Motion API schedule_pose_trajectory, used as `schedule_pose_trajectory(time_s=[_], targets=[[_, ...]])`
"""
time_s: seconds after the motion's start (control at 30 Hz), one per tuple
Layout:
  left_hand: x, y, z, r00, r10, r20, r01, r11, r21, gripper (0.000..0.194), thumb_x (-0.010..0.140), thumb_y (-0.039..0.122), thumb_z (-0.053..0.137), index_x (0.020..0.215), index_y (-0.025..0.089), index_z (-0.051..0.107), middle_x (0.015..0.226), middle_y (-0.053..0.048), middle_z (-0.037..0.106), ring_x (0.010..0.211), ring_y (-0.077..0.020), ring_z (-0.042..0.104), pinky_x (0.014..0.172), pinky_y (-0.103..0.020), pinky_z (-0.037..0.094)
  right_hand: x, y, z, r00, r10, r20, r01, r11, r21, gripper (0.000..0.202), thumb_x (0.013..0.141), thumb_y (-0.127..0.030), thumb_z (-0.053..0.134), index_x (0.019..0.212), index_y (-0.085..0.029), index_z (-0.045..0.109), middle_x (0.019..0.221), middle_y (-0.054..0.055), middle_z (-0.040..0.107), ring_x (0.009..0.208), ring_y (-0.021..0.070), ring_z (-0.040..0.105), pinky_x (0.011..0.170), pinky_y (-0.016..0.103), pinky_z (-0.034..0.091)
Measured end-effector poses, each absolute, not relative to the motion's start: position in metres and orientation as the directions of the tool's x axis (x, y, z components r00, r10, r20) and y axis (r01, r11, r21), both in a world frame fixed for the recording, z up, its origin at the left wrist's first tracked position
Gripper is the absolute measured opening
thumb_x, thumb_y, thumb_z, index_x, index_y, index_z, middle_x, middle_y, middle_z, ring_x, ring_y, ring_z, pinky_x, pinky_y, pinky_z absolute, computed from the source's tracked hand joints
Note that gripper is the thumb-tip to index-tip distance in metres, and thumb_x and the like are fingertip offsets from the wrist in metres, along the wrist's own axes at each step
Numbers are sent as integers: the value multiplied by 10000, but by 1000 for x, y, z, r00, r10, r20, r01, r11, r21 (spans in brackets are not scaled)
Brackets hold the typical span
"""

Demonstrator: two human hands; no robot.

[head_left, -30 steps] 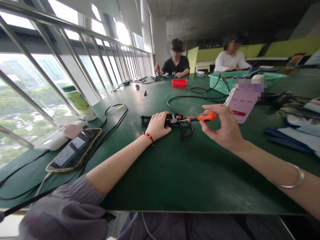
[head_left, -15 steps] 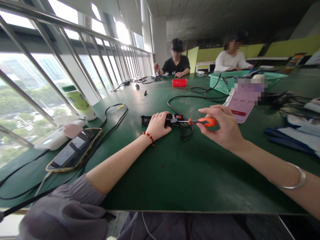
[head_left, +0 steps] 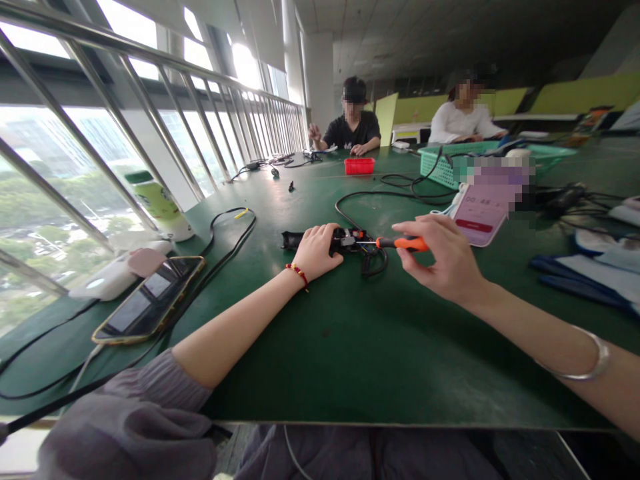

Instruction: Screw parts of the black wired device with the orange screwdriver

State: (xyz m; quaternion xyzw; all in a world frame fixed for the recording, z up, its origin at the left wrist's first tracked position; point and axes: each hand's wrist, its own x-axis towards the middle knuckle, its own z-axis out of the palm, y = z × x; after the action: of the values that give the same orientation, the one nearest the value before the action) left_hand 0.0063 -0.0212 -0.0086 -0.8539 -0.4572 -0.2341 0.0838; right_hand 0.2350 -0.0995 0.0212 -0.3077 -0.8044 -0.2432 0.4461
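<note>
On the green table lies a black corded device [head_left: 293,240] with its inner parts and wiring showing at the right end. My left hand [head_left: 317,252] is wrapped over its body and holds it down; the hand hides the middle of it. In my right hand [head_left: 445,260] is a screwdriver [head_left: 410,244] with an orange and black handle, lying nearly level. Its thin shaft points left and the tip reaches the exposed parts of the device. A black cord [head_left: 350,200] runs from the device toward the back right.
A phone [head_left: 150,300], a white box-like thing [head_left: 115,270] and a green-capped bottle [head_left: 160,207] stand at left. A red basket [head_left: 359,165], a green basket [head_left: 440,167] and a propped phone [head_left: 483,210] are farther back. Two people sit across the table.
My right hand has shifted slightly and its fingers have moved on the screwdriver's handle. The left hand and the device have stayed in place.
</note>
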Motion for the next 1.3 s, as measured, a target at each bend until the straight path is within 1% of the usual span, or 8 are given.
schedule_pose_trajectory(time_s=[0.1, 0.2, 0.33, 0.47, 0.7, 0.9, 1.07, 1.3], targets=[[7, -22, -8, 466, 752, 466, 829, -556, 68, 502, 678, 251, 513, 1171, 173, 457, 1128, -74, 578, 1053, -251, 514, 954, -370, 374, 236, -102, 23, -372, 381, 846, 748, 663, 30, 158, 858, -254, 465, 990, -209, 541, 826, 24, 661, 707, 160, 588, 736, 325, 458], [7, -22, -8, 462, 755, 465, 830, -553, 72, 506, 679, 251, 511, 1176, 171, 454, 1131, -78, 578, 1059, -255, 512, 952, -376, 375, 237, -103, 25, -304, 429, 851, 779, 626, -37, 150, 885, -277, 435, 910, -215, 568, 703, 0, 634, 585, 129, 536, 624, 288, 427], [7, -21, -9, 465, 751, 468, 827, -557, 72, 509, 680, 250, 512, 1178, 163, 451, 1125, -85, 576, 1052, -255, 514, 950, -377, 377, 239, -101, 24, -272, 416, 868, 778, 626, -56, 203, 838, -237, 480, 1029, -213, 542, 684, -3, 602, 608, 151, 539, 647, 308, 447], [6, -21, -9, 466, 750, 469, 828, -557, 68, 508, 680, 251, 512, 1177, 166, 455, 1118, -79, 577, 1045, -252, 516, 947, -375, 376, 239, -100, 22, -283, 348, 894, 745, 666, -23, 349, 788, -199, 500, 1136, -202, 475, 794, 32, 616, 744, 202, 580, 689, 341, 481], [7, -21, -9, 469, 745, 474, 828, -558, 57, 507, 679, 257, 512, 1172, 152, 460, 1114, -81, 582, 1033, -251, 519, 937, -366, 384, 237, -102, 25, -336, 315, 888, 750, 660, 50, 120, 809, -236, 542, 928, -229, 545, 597, -34, 578, 545, 139, 535, 690, 331, 483], [6, -21, -9, 472, 740, 479, 826, -562, 53, 513, 674, 258, 518, 1171, 147, 458, 1106, -84, 585, 1025, -255, 519, 936, -373, 383, 237, -100, 22, -341, 248, 907, 724, 685, 85, 349, 761, -190, 554, 1103, -191, 484, 839, 37, 635, 726, 181, 586, 742, 355, 490], [7, -22, -8, 469, 746, 473, 829, -557, 56, 509, 672, 260, 519, 1165, 145, 461, 1106, -86, 584, 1028, -255, 517, 939, -371, 382, 237, -100, 21, -373, 255, 892, 714, 693, 101, 207, 776, -228, 579, 979, -213, 540, 623, -34, 596, 567, 137, 555, 784, 353, 473], [7, -21, -9, 471, 738, 482, 825, -562, 55, 515, 670, 255, 523, 1170, 148, 462, 1104, -80, 587, 1021, -251, 520, 936, -366, 384, 237, -99, 21, -369, 202, 907, 696, 707, 126, 391, 733, -192, 574, 1114, -187, 485, 816, 34, 646, 729, 187, 605, 756, 373, 488]])
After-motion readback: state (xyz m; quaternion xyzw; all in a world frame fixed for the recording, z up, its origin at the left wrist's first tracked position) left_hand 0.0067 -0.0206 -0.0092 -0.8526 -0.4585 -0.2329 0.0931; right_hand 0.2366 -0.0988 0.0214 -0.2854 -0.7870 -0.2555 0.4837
